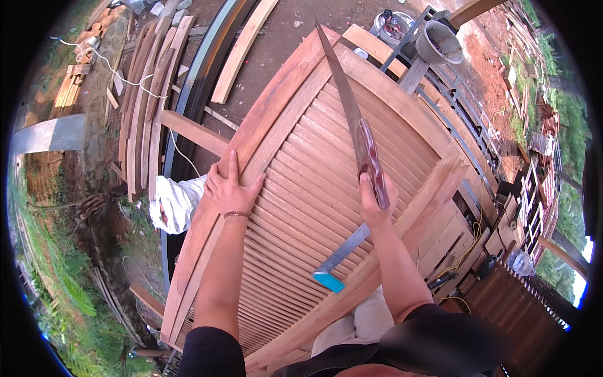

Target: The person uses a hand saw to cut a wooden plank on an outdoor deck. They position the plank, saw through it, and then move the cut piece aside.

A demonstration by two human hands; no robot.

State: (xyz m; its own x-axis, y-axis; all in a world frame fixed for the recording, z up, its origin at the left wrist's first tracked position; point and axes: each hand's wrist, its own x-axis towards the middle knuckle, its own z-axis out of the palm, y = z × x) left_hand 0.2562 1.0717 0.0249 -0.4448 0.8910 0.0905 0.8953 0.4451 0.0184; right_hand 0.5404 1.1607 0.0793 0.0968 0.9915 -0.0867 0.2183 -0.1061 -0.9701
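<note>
A large wooden louvered panel [301, 182], with many slanted slats inside a frame, lies in front of me. My left hand [230, 190] rests flat on the left frame rail, fingers spread, holding nothing. Wrapped around the brown handle of a handsaw [352, 103] is my right hand [377, 200], above the slats. The saw's long tapering blade points away, its tip over the panel's far corner; whether it touches the wood I cannot tell. A try square [342, 254] with a teal stock lies on the slats near my right forearm, partly hidden by it.
Long planks [147, 107] are stacked at the left, beside a dark metal beam [195, 81]. A white sack [176, 204] sits near my left hand. Grey buckets [438, 43] stand at the far right. Boards and a yellow cord [471, 248] lie to the right.
</note>
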